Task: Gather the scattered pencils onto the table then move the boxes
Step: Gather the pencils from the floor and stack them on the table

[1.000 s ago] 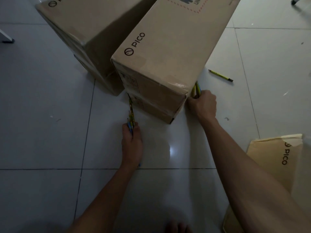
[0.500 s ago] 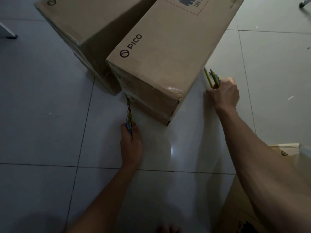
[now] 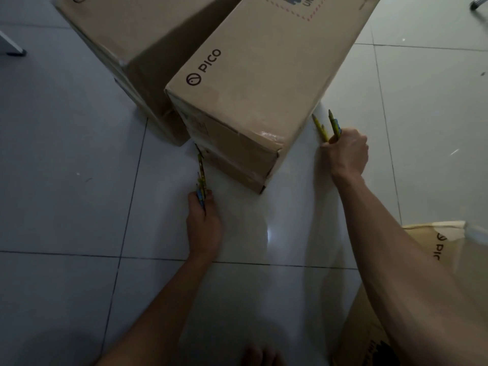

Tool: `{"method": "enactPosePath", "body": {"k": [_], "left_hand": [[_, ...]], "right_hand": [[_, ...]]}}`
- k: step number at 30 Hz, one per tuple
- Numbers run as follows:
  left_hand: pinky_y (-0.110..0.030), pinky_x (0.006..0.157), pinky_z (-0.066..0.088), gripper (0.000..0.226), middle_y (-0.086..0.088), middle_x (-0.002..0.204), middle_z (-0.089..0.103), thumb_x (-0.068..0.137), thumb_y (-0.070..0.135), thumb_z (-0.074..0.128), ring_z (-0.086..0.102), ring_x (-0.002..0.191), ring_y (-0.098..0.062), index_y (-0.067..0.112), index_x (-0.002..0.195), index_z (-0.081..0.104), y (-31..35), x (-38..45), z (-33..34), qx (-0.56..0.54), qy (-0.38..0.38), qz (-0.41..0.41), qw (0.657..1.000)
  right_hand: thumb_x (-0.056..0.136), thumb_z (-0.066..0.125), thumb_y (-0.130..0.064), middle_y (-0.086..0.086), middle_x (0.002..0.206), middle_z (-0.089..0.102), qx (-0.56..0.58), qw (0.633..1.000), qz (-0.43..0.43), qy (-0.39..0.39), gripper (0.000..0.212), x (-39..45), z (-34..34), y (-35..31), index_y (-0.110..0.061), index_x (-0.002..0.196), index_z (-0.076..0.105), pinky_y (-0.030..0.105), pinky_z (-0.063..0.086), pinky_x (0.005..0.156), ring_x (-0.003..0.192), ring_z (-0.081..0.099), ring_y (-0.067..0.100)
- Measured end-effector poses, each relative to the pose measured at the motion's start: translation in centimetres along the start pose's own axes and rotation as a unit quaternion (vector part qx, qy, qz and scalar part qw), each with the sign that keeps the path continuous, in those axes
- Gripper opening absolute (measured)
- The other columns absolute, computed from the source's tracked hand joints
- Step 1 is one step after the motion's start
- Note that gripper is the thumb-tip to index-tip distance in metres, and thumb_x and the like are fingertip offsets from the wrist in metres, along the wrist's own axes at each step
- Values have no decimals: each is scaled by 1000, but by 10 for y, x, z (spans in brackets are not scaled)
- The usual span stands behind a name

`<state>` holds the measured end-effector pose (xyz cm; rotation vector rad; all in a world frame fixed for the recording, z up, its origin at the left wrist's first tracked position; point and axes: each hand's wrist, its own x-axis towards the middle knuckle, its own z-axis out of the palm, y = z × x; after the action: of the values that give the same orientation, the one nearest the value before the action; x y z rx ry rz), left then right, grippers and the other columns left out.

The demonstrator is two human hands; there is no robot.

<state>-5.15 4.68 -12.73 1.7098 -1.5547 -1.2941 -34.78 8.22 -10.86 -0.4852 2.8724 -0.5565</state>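
Where boxes (image 3: 253,83) crowd: tiled floor (image 3: 66,196).

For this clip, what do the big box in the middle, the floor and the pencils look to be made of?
Box: brown matte cardboard, with printed logo, creased edges and glossy clear tape at its corner. Floor: pale glossy tile, likely ceramic, with dark grout lines and a bright reflection. Pencils in the right hand: probably painted wood, yellow with sharpened tips; too small to be sure.
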Motion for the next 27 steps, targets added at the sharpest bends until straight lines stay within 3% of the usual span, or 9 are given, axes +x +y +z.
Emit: {"method": "enactPosePath", "body": {"k": [5,9,15,19,23,27], "left_hand": [[-31,57,37,22,4,67,44,104,29,49,41,57,-10,21,83,49,-9,2,-10,-100,-82,-53,990],[-17,46,35,15,-1,68,42,103,23,52,38,55,-7,16,89,52,-8,-12,-17,-168,-133,-76,974],[-14,44,34,17,0,66,45,103,21,51,39,48,-1,6,105,59,-14,-35,-27,-157,-160,-69,972],[-14,42,32,20,0,65,42,103,17,50,38,46,0,0,110,58,-17,-44,-25,-161,-173,-77,969],[-14,44,32,26,2,65,43,104,16,48,38,49,-1,-5,114,59,-20,-56,-21,-158,-203,-77,963],[-14,45,31,24,7,62,43,104,18,49,38,51,-3,1,112,63,-24,-69,-15,-155,-221,-89,959]], "right_hand": [[70,69,-19,21,97,68,37,998,36,-43,30,-29,-3,5,-7,97,73,45,60,80,90,68,41],[72,70,-20,22,97,66,46,996,22,-71,26,-68,-1,10,-5,93,66,46,58,77,91,66,42],[81,62,-24,18,85,56,62,993,8,-98,21,-128,7,19,-6,89,56,36,42,66,86,61,41],[82,59,-26,19,87,59,84,987,31,-136,22,-165,12,20,-5,89,55,35,44,67,84,61,39],[87,57,-28,13,73,60,147,972,38,-180,25,-191,15,27,-8,72,53,32,38,59,71,59,34],[88,60,-25,2,56,46,192,955,68,-215,37,-198,6,31,-15,56,44,31,31,50,54,45,21]]}}
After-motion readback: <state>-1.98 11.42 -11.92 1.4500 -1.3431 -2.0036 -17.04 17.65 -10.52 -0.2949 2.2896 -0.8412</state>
